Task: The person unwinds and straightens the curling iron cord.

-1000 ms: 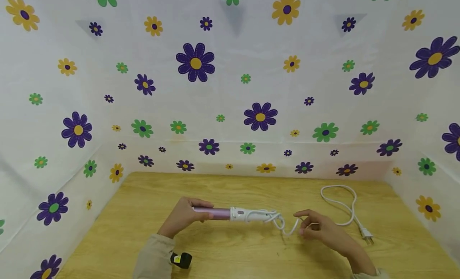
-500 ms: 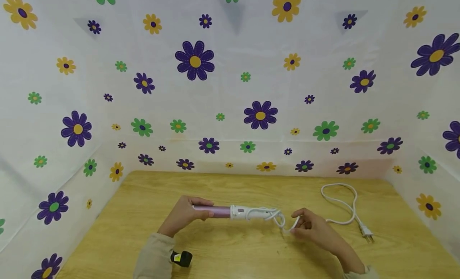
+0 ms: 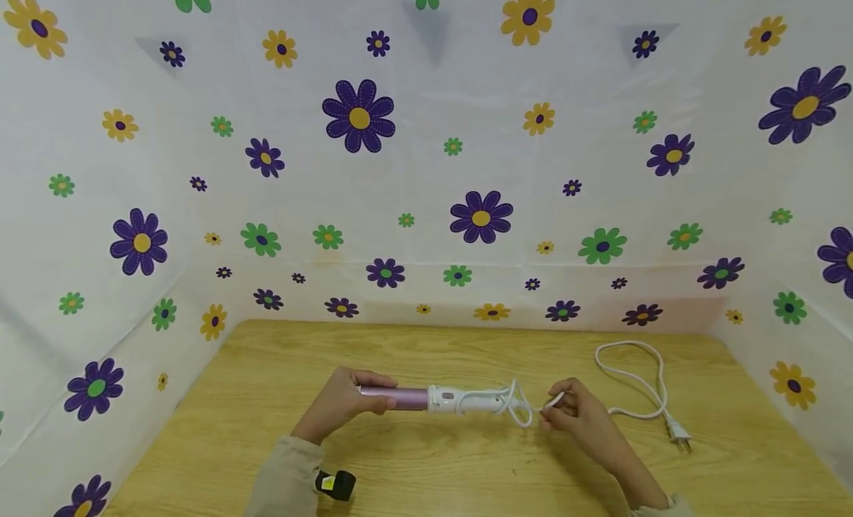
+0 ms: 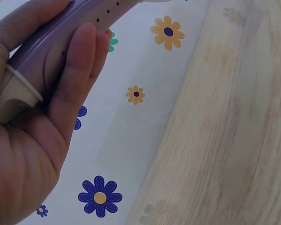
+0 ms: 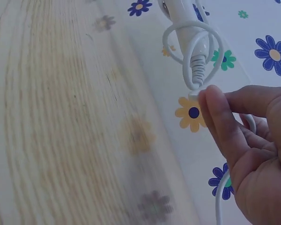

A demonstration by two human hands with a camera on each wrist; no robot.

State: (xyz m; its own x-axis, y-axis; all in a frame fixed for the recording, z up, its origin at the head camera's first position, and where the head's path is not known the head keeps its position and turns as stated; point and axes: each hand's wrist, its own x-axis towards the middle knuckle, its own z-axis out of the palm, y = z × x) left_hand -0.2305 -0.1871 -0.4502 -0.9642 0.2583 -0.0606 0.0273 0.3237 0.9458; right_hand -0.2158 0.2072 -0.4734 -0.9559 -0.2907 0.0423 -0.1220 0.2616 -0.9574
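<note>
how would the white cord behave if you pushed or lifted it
The white cord is probably floppy, since it bends into loose loops. Lifting it may tug the wand, since it winds round the wand's white end.

Sheet, white: hung behind and at both sides of the tabletop; flowers in purple, yellow and green; a low horizontal crease; grey triangular patches near the top. Tabletop: yellowish-brown wood grain, rounded back corners. Light: soft, with pale sheen on the sheet.
</note>
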